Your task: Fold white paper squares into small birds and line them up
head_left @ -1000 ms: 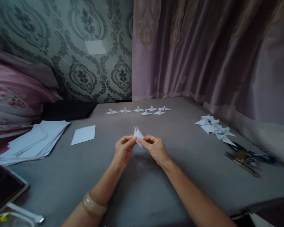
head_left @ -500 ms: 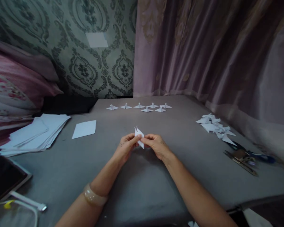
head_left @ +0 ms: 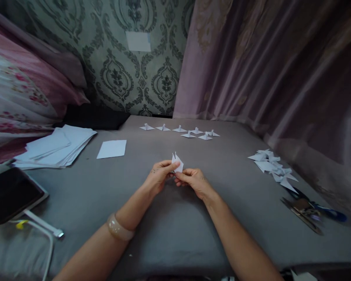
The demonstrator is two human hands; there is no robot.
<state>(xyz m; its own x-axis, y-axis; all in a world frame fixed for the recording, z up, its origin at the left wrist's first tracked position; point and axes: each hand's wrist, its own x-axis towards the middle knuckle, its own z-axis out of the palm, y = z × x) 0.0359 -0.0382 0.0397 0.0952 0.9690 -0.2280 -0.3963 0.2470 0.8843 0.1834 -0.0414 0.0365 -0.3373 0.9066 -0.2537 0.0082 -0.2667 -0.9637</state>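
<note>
A small folded white paper figure (head_left: pixel 178 164), with two thin points sticking up, is held above the middle of the grey surface. My left hand (head_left: pixel 161 174) pinches its left side, the thumb lying across the front. At its lower edge, my right hand (head_left: pixel 193 180) has thumb and fingers closed on the bottom corner. Farther back stand several finished paper cranes (head_left: pixel 179 129) in loose rows. A heap of folded white paper pieces (head_left: pixel 270 164) lies to the right. One square white sheet (head_left: pixel 111 149) rests flat to the left.
A stack of white paper (head_left: pixel 55 150) lies at the left, with a black tablet-like device (head_left: pixel 16 193) and a white cable (head_left: pixel 51 238) in front of it. Scissors (head_left: pixel 329 212) and other small tools lie at the right. Black cloth (head_left: pixel 96 116) and curtains border the back.
The view has tilted and shifted a little. My right hand has slid down from the middle of the paper figure to its bottom corner; my left hand still grips it.
</note>
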